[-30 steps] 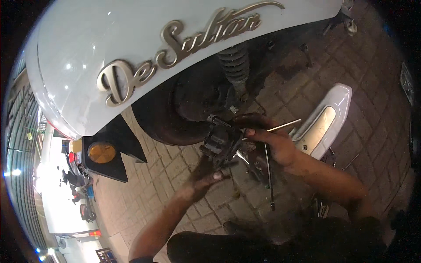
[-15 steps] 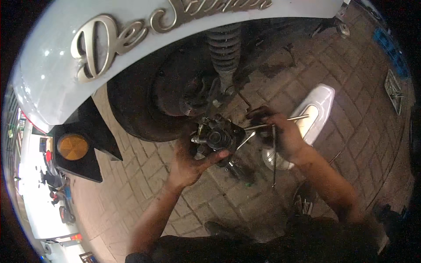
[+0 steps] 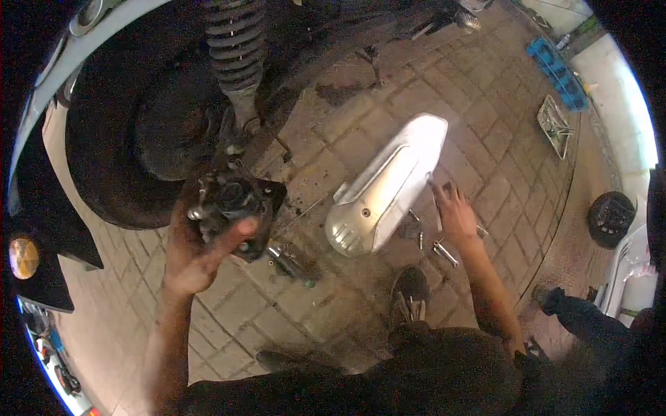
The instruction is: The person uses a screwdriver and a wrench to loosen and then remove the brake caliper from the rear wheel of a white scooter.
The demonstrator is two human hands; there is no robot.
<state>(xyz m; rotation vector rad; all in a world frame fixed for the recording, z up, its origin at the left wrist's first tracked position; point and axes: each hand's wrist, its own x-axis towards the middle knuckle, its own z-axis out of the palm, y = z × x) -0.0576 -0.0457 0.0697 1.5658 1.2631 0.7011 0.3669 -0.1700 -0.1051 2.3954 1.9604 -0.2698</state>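
Observation:
My left hand is wrapped around a black carburetor-like part, thumb across its near face. The part is close to the scooter's rear wheel and below a coil-spring shock absorber. Off to the right, my right hand reaches low to the paving with its fingers apart. Around it lie a shiny wrench-like tool and a few small metal pieces; a thin light rod shows beside the fingers, and I cannot tell whether they touch it. A long silver cover lies left of that hand.
A dark cylindrical piece lies on the bricks below the left hand. My shoe is near the middle. Farther right are a blue crate, a metal tray and a round black object. An orange reflector hangs at left.
My view has swung right and down. My right hand has left the part and the long metal tool it held there, moving right past the silver cover. The left hand keeps its hold.

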